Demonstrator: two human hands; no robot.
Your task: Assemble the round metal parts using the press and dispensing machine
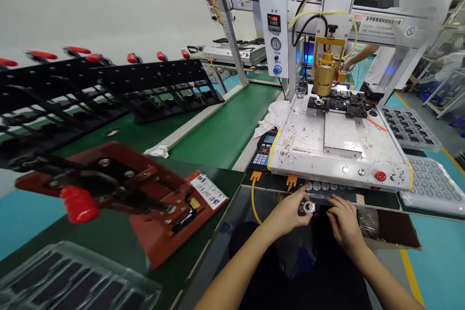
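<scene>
My left hand (290,213) is closed, with thumb and fingertips around a small dark part with a pale metallic ring (308,207). To its right, my right hand (345,223) has bent fingers, with the thumb apart from the index finger and no object visible between them. Both hands are over my dark-clothed lap, close to the bench edge. Just beyond them, a row of small round pale pieces (325,186) lies along the front of a white machine (308,155). A black fixture (341,103) sits on the machine under a gold cylindrical head (325,75).
On the left is a brown clamp jig (145,193) with a red handle, and a clear tray (72,276) below it. Black clamp racks (152,82) stand behind. A keypad controller (263,152) and trays (432,184) flank the machine. A co-worker (407,19) stands beyond.
</scene>
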